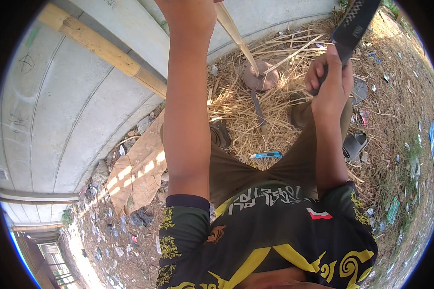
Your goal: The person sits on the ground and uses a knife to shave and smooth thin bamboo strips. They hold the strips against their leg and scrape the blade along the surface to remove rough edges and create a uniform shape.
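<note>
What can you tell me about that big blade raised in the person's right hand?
The big blade looks like a dark machete-type knife: a broad, flat, dark metal blade with a pale zigzag pattern along one face. It points up and away toward the picture's top edge, which cuts off its tip. The right hand is wrapped tightly around its handle, hiding it. Below it lies straw-covered ground.

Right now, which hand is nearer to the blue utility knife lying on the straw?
Right. The right hand, gripping a large blade's handle, is above and right of the blue utility knife. The left hand, holding a bamboo strip, is farther, near the picture's top.
</note>
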`<state>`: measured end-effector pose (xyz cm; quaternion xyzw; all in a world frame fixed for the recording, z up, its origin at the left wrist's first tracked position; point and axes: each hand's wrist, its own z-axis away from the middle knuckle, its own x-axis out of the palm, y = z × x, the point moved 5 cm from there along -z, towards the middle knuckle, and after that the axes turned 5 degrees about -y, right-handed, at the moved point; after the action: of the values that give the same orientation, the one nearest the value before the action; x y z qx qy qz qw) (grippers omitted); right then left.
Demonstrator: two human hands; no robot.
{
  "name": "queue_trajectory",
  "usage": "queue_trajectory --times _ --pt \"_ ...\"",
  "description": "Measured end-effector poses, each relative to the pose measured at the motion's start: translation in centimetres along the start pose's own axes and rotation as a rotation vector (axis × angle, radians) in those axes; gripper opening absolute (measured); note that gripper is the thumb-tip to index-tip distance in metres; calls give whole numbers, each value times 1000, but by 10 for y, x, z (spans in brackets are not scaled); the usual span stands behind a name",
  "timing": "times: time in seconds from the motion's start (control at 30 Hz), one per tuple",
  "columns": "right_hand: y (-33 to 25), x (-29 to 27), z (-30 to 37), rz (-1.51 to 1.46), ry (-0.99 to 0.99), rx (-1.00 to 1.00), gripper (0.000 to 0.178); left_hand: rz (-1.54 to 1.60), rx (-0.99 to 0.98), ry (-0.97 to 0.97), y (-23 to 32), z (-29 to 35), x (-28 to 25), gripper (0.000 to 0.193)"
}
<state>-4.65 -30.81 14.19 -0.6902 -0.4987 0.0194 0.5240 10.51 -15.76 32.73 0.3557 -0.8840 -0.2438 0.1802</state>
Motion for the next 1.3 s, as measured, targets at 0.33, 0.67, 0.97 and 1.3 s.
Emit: queue_trajectory --times 0.33,0.67,0.97,1.3 --pt "65 1 54 232 -191 545 31 26 102 -121 0 10 5 63" --pt "55 29 61 489 -250 200 19 20 131 -179 -1 17 2 62" --pt "-23 4 12 -91 290 -269 28 62 137 -209 -6 12 7 62" --pt "34 -31 24 639 -532 695 32 12 20 -111 -2 10 11 61"
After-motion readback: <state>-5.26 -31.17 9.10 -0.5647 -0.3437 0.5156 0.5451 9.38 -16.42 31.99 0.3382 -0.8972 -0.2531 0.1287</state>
